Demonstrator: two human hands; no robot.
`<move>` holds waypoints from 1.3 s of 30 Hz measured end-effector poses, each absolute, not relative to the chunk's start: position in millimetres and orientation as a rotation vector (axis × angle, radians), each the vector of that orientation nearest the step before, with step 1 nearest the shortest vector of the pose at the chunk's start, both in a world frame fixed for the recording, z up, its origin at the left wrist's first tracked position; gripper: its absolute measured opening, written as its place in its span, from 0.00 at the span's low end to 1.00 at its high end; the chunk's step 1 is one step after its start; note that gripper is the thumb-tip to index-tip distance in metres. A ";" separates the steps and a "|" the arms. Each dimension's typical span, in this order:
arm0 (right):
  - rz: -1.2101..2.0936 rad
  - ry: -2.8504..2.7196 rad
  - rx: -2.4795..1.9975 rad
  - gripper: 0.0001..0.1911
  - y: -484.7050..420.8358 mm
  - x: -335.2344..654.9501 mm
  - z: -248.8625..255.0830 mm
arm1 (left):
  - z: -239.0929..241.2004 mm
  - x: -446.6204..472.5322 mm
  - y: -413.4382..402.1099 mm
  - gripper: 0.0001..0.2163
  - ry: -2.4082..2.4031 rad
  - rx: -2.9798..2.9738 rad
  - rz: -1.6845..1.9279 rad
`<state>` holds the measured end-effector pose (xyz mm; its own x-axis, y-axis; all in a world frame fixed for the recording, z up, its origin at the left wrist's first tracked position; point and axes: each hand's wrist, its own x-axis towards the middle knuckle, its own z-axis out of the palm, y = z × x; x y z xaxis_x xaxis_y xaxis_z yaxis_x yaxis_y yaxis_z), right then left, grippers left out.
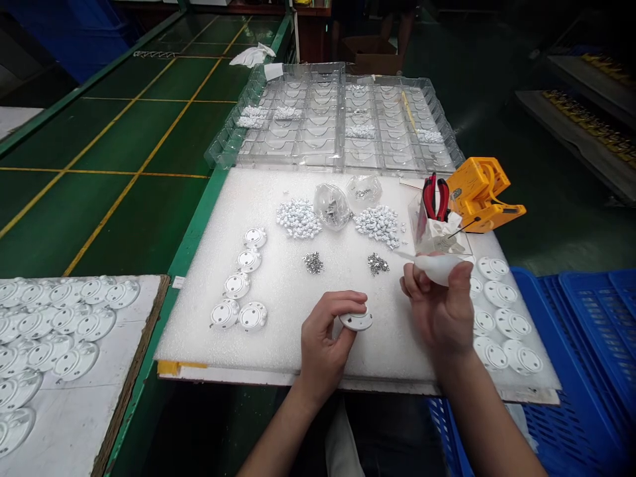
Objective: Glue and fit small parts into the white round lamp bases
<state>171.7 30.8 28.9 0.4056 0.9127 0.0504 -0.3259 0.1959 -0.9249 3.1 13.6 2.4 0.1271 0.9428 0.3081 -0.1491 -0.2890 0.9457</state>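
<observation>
My left hand (325, 338) grips a white round disc (356, 322) by its edge, between fingers and thumb, above the front of the foam sheet (278, 354). To its right, my right hand (442, 311) is closed around a white squeeze bottle (440, 267) whose thin nozzle points left, toward the piles. Beyond the hands lie two heaps of small white pieces, one left (299, 219) and one right (378, 226). Two small piles of metal bits, a left pile (313, 263) and a right pile (378, 264), sit nearer to me.
Similar discs (236, 285) stand in a column at left, and more discs (513, 323) lie at right. Two plastic bags (332, 207) and clear compartment trays (318, 142) are farther back. Red-handled pliers (436, 197) stand by a yellow tape dispenser (479, 192). Blue crates (596, 331) flank the right edge.
</observation>
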 end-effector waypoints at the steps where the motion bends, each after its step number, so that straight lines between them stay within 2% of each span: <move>1: 0.994 -0.711 -1.016 0.26 30.6 172.0 28.7 | 2.5 2.9 13.3 0.05 0.836 1.384 1.364; 4: 1.042 -0.751 -1.062 0.21 28.2 173.3 26.2 | 2.6 2.8 13.1 0.04 0.832 1.356 1.351; 8: 1.004 -0.882 -1.178 0.21 24.5 177.0 19.6 | 3.0 3.1 13.7 0.04 0.796 1.319 1.369; 14: 0.842 -1.248 -1.436 0.13 38.0 177.3 26.8 | 1.8 3.0 12.8 0.05 0.730 1.249 1.395; 19: 0.560 -1.652 -1.613 0.08 76.9 172.6 32.0 | -2.1 1.7 10.7 0.06 0.682 1.168 1.440; 23: 0.454 -1.690 -1.707 0.08 97.2 171.8 24.6 | -4.9 0.7 9.9 0.07 0.649 1.127 1.451; 28: 0.269 -1.647 -1.705 0.15 72.6 175.1 40.1 | -5.9 0.8 9.5 0.07 0.633 1.130 1.470; 31: 0.069 -1.446 -1.619 0.08 44.4 171.6 55.3 | -5.6 0.9 8.3 0.06 0.626 1.125 1.497; 34: 0.225 -1.611 -1.576 0.04 30.0 159.0 58.6 | -6.1 1.1 6.7 0.05 0.619 1.092 1.558; 39: 0.463 -1.893 -1.515 0.05 48.4 132.8 36.6 | -9.0 2.8 5.6 0.05 0.638 1.071 1.601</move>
<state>132.8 48.4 36.6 -0.1104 0.9556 0.2732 0.7219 0.2661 -0.6388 2.8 5.6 -9.0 -0.0407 0.9471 0.3183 -0.4683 -0.2995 0.8313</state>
